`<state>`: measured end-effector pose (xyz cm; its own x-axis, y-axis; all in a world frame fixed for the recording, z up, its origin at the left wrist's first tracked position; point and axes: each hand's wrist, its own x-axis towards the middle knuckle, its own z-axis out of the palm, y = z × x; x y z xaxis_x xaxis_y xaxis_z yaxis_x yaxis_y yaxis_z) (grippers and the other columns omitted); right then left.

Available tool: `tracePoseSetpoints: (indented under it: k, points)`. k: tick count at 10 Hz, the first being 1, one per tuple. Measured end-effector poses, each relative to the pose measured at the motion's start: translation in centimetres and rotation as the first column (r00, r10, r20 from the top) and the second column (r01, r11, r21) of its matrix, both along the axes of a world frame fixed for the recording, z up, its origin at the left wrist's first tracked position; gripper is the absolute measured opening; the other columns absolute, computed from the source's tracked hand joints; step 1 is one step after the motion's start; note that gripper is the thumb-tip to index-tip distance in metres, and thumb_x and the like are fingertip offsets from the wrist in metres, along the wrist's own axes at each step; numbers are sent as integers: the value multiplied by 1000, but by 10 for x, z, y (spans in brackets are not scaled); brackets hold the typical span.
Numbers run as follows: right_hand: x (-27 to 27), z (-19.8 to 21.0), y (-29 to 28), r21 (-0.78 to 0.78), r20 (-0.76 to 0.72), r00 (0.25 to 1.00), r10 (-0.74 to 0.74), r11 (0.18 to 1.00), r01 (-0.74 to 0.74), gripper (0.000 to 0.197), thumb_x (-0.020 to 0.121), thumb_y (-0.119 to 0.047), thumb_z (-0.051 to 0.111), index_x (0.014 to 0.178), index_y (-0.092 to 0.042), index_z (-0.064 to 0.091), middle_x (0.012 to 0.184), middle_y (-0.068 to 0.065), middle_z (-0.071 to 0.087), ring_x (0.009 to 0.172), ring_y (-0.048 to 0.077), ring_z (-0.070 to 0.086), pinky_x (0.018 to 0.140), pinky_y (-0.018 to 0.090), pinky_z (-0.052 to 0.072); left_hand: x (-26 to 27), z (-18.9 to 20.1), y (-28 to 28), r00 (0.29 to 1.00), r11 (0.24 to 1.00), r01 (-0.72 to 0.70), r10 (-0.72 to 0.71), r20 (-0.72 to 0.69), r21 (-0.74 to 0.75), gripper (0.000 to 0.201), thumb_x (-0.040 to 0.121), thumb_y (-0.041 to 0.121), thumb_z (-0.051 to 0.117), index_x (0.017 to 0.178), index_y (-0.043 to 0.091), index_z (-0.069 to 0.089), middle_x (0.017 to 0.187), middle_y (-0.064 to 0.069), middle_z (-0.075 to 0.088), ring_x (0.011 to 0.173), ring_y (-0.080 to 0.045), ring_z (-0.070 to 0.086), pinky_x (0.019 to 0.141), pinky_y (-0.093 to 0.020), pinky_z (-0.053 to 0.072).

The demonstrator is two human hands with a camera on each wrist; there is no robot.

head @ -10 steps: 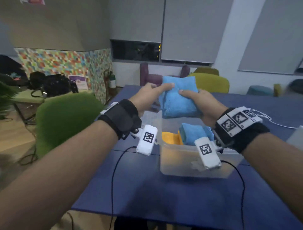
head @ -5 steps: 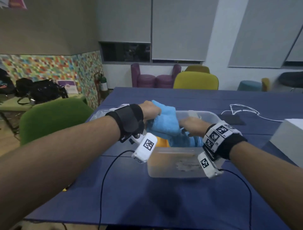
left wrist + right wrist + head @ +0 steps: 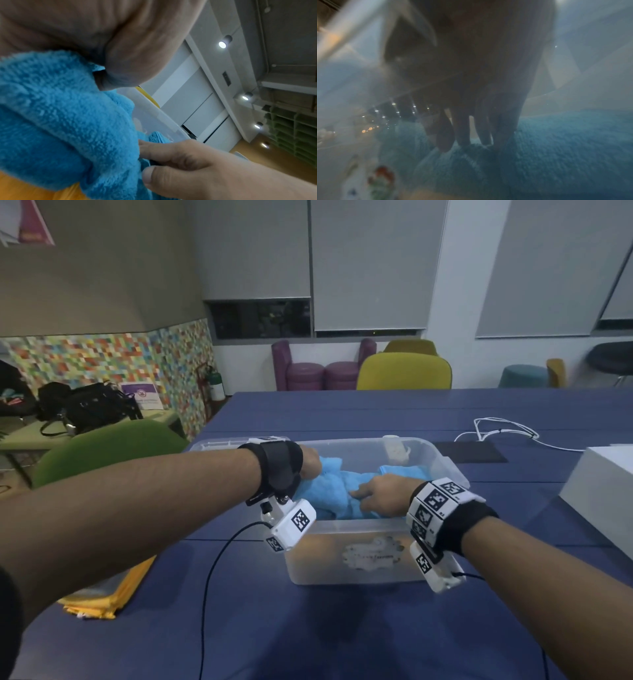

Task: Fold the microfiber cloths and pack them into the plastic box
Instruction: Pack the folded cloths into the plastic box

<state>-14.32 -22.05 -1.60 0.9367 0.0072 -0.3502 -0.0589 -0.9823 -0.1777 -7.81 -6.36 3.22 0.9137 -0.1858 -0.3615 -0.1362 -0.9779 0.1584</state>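
Note:
The clear plastic box point(image 3: 445, 465) stands on the blue table. A fluffy blue cloth point(image 3: 329, 491) lies folded inside it, on top of an orange one point(image 3: 25, 189). My left hand point(image 3: 310, 465) reaches in at the box's left end and grips the blue cloth point(image 3: 60, 115); its fingers are hidden under the palm. My right hand point(image 3: 363, 496) lies flat on the same cloth, with its straight fingers point(image 3: 462, 129) pressing on the pile. Another blue cloth point(image 3: 400, 470) sits at the far side of the box.
A stack of yellow cloths point(image 3: 109, 594) lies at the table's left edge. The box's lid point(image 3: 219, 445) rests behind my left wrist. A white box point(image 3: 603, 494) stands at the right, with a black pad point(image 3: 469, 451) and a white cable point(image 3: 500, 431) behind it. A green chair point(image 3: 102, 446) is at the left.
Both hands have lowered the blue cloth from above the box into it. My right hand has let go and flattened onto the cloth.

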Motion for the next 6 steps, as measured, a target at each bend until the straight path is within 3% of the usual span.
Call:
tracePoseSetpoints:
  k: [1,2,3,4,5,6]
  points:
    - [-3,0,-2,-12,-11,1000,14,1000,-14,52,101,-27,45,152,-37,41,160,3,39,145,25,36,120,39,28,49,-26,5,982,967,186,-178,-58,174,12,92,4,58,86,9,67,93,-6,65,91,-23,63,79,-31,57]
    - [-5,0,-3,1,-8,999,45,999,-45,51,103,-26,44,153,-34,41,160,4,38,145,26,37,119,40,29,46,-22,5,976,941,210,-217,-5,264,13,91,11,66,82,21,68,100,-3,70,83,-20,66,65,-24,56]
    - [-5,-1,-4,0,9,999,52,999,-52,52,102,-26,44,152,-36,41,160,2,38,145,26,37,120,41,28,27,-11,-4,967,946,196,-231,110,257,29,101,16,61,128,7,64,125,-10,65,113,-24,63,94,-30,49]
    - [-5,0,-3,-24,3,997,72,997,-72,50,103,-29,41,153,-35,41,159,3,40,145,27,37,120,43,29,15,-7,-14,921,962,130,-207,331,242,49,99,11,63,143,1,43,143,-16,47,131,-34,54,102,-36,48]
    - [-3,-2,-3,-77,-6,993,116,990,-116,48,105,-32,35,153,-31,42,157,6,42,144,30,37,119,46,29,5,1,-20,871,927,306,-364,329,217,57,94,17,70,145,9,45,140,-15,45,120,-37,57,95,-41,51]
    - [0,-5,-3,-103,-18,991,132,986,-133,48,105,-32,33,152,-31,43,156,8,43,143,31,38,118,47,30,1,0,-17,831,820,482,-540,136,308,61,91,28,75,148,21,52,136,-8,59,113,-26,60,83,-29,46]
